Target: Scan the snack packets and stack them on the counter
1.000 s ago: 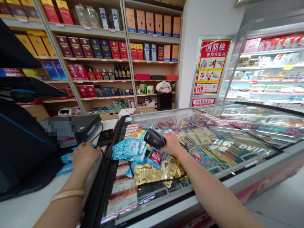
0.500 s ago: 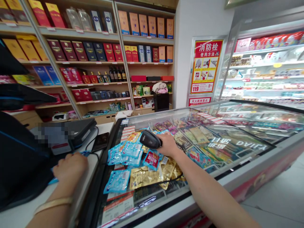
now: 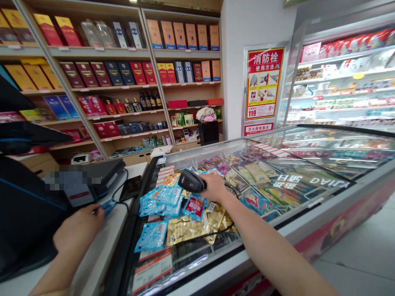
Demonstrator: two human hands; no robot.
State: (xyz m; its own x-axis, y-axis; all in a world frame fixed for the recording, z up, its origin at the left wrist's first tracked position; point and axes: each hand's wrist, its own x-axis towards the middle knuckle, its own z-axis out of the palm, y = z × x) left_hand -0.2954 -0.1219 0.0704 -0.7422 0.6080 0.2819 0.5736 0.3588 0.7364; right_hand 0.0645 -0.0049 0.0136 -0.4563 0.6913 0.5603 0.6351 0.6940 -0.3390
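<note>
My right hand [image 3: 214, 187] is wrapped round the handle of a black barcode scanner [image 3: 191, 181]. Below the scanner, blue snack packets [image 3: 166, 200], a red-and-blue packet [image 3: 194, 206] and gold packets [image 3: 187, 230] lie heaped on the glass top of a freezer [image 3: 182, 269]. At the left, over the white counter [image 3: 106, 242], my left hand [image 3: 80, 227] is closed with its fingertips on a small blue packet [image 3: 108, 206]. Much of that packet is hidden behind the fingers. The scanner's cord [image 3: 212, 234] runs across the gold packets.
A dark phone [image 3: 131, 188] lies at the counter's edge near a black box-like device [image 3: 106, 176] with cables. A black terminal [image 3: 23, 213] stands at the left. Shelves of boxed goods [image 3: 117, 74] line the back wall, and a lit display fridge [image 3: 345, 82] stands at the right.
My left hand has drawn back slightly left and down, and its fingertips now show at the blue packet. My right hand keeps the scanner over the heap. The view has shifted a little.
</note>
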